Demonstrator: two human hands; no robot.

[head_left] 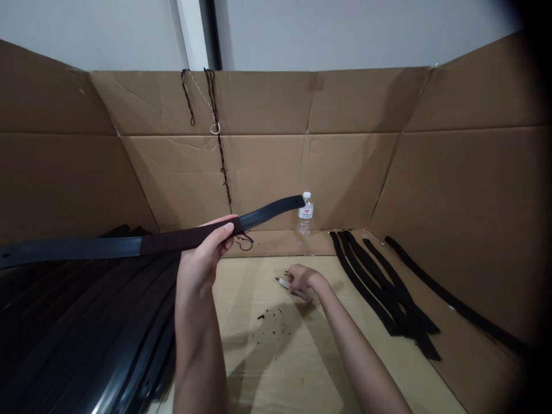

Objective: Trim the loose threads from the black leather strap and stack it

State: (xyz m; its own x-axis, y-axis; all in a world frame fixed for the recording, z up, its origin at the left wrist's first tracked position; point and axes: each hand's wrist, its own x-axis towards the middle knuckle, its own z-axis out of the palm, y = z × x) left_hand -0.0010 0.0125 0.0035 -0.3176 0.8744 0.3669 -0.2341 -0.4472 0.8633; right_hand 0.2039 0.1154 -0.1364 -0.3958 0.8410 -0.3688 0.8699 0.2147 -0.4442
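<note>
left hand (202, 253) raised, grip closed, right hand (302, 279) lowered, fingers curled

The left hand (207, 253) grips a long black strip (129, 244) raised over the surface. Below and left of this grip, a pile of black strips (86, 322) fills the space, so there is no free way there. Right of the grip, the right hand (302, 279) rests on a white pen (291, 287). Around it the cardboard floor (276, 356) is open, with only small dark crumbs (273, 322). Further right lie black bands (379, 282). Behind stand a water bottle (306, 215) and the cardboard wall (267, 167).
</note>
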